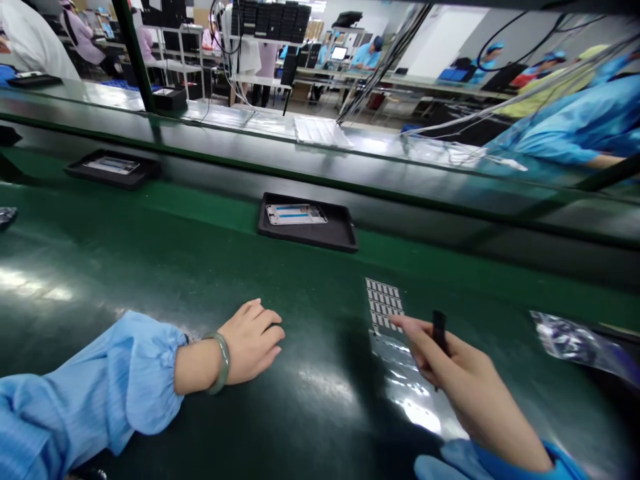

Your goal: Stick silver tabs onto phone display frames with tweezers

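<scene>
My left hand (253, 341), with a green bangle at the wrist, rests palm down on the green table mat (200, 273). Its fingers are loosely spread and hold nothing. In my right hand (465, 377) is a slim black tool (439, 328) whose kind I cannot make out; its end sticks up between thumb and fingers. The right index fingertip is at the lower right edge of a sheet of small grey-white stickers (383, 297). Clear shiny film (407, 383) extends from below the sheet, partly under the right hand.
Beyond my hands, a black tray (340, 233) holds a phone frame (300, 214) with blue strips. Another black tray (145, 172) with a similar frame lies farther left. A shiny plastic bag (575, 340) is at the right. A raised shelf edge and hanging cables cross behind; people work beyond.
</scene>
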`<action>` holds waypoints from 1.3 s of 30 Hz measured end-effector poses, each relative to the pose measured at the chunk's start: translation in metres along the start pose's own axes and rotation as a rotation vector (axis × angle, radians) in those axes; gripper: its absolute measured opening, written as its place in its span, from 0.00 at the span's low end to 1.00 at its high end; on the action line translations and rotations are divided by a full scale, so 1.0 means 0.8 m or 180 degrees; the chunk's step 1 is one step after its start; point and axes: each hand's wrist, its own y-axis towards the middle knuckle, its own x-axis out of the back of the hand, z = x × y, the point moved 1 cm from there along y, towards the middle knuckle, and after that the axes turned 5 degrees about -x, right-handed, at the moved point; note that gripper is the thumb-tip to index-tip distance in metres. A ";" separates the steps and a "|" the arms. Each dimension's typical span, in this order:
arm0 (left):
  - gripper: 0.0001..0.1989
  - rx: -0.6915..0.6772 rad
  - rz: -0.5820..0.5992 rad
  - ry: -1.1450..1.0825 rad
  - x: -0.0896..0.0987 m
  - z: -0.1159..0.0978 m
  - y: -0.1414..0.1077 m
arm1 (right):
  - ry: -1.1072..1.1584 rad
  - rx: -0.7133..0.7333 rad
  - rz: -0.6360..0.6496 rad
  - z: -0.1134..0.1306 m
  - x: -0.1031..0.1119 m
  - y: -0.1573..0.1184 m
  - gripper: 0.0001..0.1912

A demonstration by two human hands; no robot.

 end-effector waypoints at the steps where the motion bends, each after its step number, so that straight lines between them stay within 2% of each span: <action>1: 0.08 -0.0020 -0.0009 -0.0022 -0.002 0.000 0.001 | 0.0464 -0.0100 0.0125 0.004 -0.004 -0.003 0.26; 3: 0.09 -0.0030 0.0029 -0.0064 -0.004 0.001 0.002 | 0.1138 -0.0217 0.0391 0.009 -0.013 -0.005 0.26; 6: 0.11 -0.0021 0.0142 -0.0051 -0.003 0.003 0.003 | 0.1564 -0.0436 0.0451 -0.002 -0.022 0.004 0.28; 8: 0.11 -0.0032 0.0183 -0.0027 -0.003 0.004 0.004 | 0.1764 -0.0644 0.0181 -0.019 -0.023 0.015 0.29; 11: 0.11 -0.0036 0.0167 -0.0014 -0.003 0.002 0.004 | 0.2173 -0.0665 -0.0441 -0.041 -0.017 0.030 0.24; 13: 0.11 -0.0020 0.0147 -0.0022 -0.003 0.001 0.003 | 0.2175 -0.0602 -0.0605 -0.049 -0.011 0.036 0.20; 18: 0.11 -0.0024 0.0208 -0.0124 0.001 0.001 0.000 | 0.1790 -0.0899 -0.0470 -0.052 -0.013 0.041 0.24; 21: 0.13 -0.0109 0.0275 -0.0163 -0.001 0.002 0.009 | 0.1660 -0.0955 -0.0435 -0.051 -0.020 0.041 0.25; 24: 0.17 -0.0361 0.0395 -0.0161 -0.017 -0.007 0.038 | 0.1604 -0.0974 -0.0417 -0.048 -0.026 0.040 0.24; 27: 0.21 -0.0620 0.0540 -0.0085 -0.044 -0.028 0.079 | 0.1558 -0.0993 -0.0389 -0.044 -0.027 0.038 0.22; 31: 0.21 -0.0860 0.0666 -0.0016 -0.072 -0.055 0.117 | 0.1660 -0.1009 -0.0307 -0.039 -0.029 0.033 0.19; 35: 0.19 -0.0983 0.0622 -0.0081 -0.079 -0.063 0.121 | 0.2008 -0.1099 -0.0226 -0.038 -0.027 0.033 0.21; 39: 0.18 -0.0965 0.0521 -0.0125 -0.078 -0.060 0.115 | 0.2378 -0.1014 -0.0249 -0.038 -0.008 0.037 0.18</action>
